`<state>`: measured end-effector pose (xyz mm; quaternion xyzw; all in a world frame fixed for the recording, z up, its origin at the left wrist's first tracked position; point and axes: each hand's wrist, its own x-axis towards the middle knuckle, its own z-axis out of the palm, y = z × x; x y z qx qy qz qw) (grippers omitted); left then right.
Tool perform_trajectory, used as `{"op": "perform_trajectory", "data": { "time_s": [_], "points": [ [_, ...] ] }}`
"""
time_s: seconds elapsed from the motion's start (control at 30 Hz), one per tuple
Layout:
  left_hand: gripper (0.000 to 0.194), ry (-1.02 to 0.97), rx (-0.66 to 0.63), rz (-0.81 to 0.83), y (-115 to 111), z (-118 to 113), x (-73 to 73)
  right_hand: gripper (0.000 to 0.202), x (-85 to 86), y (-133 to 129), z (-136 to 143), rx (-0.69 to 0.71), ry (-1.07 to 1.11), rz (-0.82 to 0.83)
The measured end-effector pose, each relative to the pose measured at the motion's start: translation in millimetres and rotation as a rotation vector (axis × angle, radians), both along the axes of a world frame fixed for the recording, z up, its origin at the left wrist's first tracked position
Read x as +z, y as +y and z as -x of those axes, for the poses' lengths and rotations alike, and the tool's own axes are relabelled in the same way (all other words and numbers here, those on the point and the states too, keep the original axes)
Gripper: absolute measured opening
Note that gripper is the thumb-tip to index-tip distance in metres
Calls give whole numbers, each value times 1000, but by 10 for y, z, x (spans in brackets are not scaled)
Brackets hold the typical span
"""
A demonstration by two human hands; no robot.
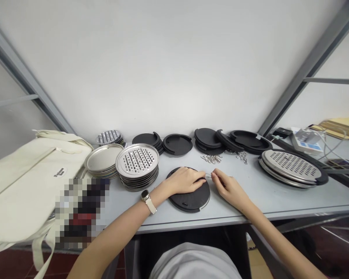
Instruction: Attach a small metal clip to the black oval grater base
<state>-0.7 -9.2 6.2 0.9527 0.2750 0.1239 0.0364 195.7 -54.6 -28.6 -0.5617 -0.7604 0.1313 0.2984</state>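
Observation:
A round black disc (pixel 189 199) lies flat on the grey table near its front edge. Across its upper part rests my left hand (pixel 186 181), palm down, fingers pointing right towards the rim. My right hand (pixel 224 187) is just right of the disc, its thumb and fingertips pinched on a thin metal wire piece (pixel 208 175) that reaches to the disc's edge by my left fingertips. Behind my hands lie small metal hooks (pixel 211 158) and a second little pile of hooks (pixel 242 156).
Left of the disc are stacked perforated metal plates (pixel 137 161) and plain metal plates (pixel 103 158). Black round holders (pixel 178 144) line the wall. Grater plates (pixel 291 166) lie at right, a cream bag (pixel 26 182) at left. A white scale (pixel 306 140) stands far right.

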Motion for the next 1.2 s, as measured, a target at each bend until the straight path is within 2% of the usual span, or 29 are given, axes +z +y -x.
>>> {"op": "perform_trajectory", "data": {
  "time_s": [0.33,1.2],
  "points": [
    [23,24,47,-29,-10,2,-4,23,-16,32,20,65,-36,53],
    [21,19,-7,-94,-28,5,3,24,-41,39,3,115,-59,77]
  ]
}}
